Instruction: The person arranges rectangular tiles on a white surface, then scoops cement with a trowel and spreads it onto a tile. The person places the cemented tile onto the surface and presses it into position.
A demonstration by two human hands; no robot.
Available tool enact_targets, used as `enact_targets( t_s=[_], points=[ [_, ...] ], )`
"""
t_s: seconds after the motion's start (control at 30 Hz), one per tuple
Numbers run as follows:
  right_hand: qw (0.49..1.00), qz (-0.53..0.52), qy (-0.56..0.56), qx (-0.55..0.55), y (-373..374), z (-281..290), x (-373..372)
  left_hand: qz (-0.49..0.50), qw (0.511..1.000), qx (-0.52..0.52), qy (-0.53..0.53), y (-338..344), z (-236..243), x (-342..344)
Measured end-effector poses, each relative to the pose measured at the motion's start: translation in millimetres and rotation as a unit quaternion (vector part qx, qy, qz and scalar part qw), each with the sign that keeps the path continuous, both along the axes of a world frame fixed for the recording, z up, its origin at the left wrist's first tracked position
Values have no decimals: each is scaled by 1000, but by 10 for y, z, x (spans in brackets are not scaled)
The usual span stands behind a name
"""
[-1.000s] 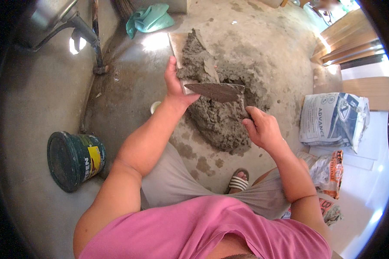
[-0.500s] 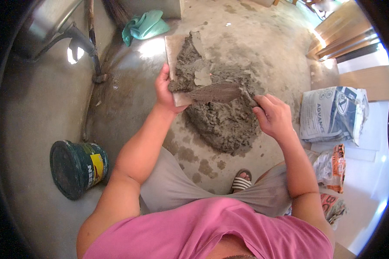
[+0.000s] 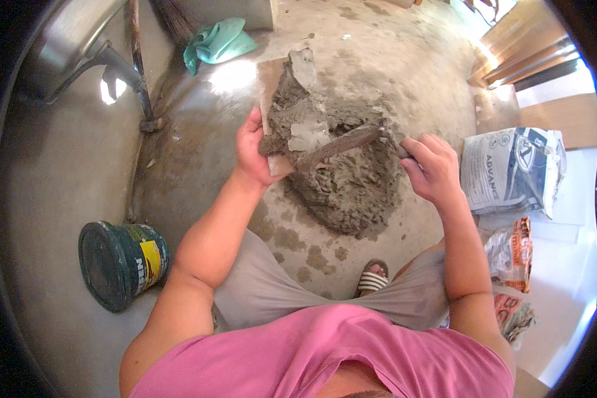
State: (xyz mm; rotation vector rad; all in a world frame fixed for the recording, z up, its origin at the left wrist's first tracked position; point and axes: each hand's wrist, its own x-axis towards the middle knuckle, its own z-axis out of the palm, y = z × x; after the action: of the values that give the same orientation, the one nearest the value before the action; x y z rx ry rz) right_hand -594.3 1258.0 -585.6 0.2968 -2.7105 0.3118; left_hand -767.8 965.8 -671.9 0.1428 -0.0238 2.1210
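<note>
Left of the frame's centre, the left hand (image 3: pixel 253 151) clasps the lower left edge of a flat, pale rectangular board (image 3: pixel 266 79) bearing wet grey mortar (image 3: pixel 290 109). Right of centre, the right hand (image 3: pixel 433 166) grips the handle of a grey-smeared, long-bladed trowel (image 3: pixel 346 146), its blade extending left to the board's lower end.

1. The right hand (image 3: pixel 434 166), gripping the trowel (image 3: pixel 341 146), moved farther right and slightly away from the body
2. The left hand (image 3: pixel 255 149) drew a little nearer the body and to the left, bringing the board (image 3: pixel 267 79) with it
3. The trowel's blade, nearly level across the view a second ago, swung to a slant, its tip nearer the body than its heel
4. A pale, smooth patch showed more plainly on the board's mortar (image 3: pixel 298 99)
</note>
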Motion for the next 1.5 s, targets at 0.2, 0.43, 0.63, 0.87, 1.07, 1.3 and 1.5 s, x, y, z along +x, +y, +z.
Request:
enact_targets(
  t_s=[0.2, 0.43, 0.63, 0.87, 1.07, 1.3, 1.5],
  points=[
    [997, -55, 44, -22, 196, -137, -93, -81, 997, 15, 6, 18, -39, 99],
    [985, -118, 79, -99, 408, -214, -178, -148, 985, -79, 41, 74, 275, 415],
    [903, -77, -151, -394, 776, -278, -72, -205, 977, -57, 3, 26, 202, 618],
    [800, 32, -428, -419, 903, -197, -30, -330, 941, -35, -71, -23, -70, 812],
    [791, 70, -490, -361, 964, -311, -23, -374, 918, -122, -40, -136, -157, 907],
    [875, -101, -461, -109, 1362, -786, -67, -273, 958, -86, -2, -299, -89, 871],
    [876, -179, -432, 116, 1137, -1895, -59, -132, 981, -69, 121, -428, 177, 376]
  ],
)
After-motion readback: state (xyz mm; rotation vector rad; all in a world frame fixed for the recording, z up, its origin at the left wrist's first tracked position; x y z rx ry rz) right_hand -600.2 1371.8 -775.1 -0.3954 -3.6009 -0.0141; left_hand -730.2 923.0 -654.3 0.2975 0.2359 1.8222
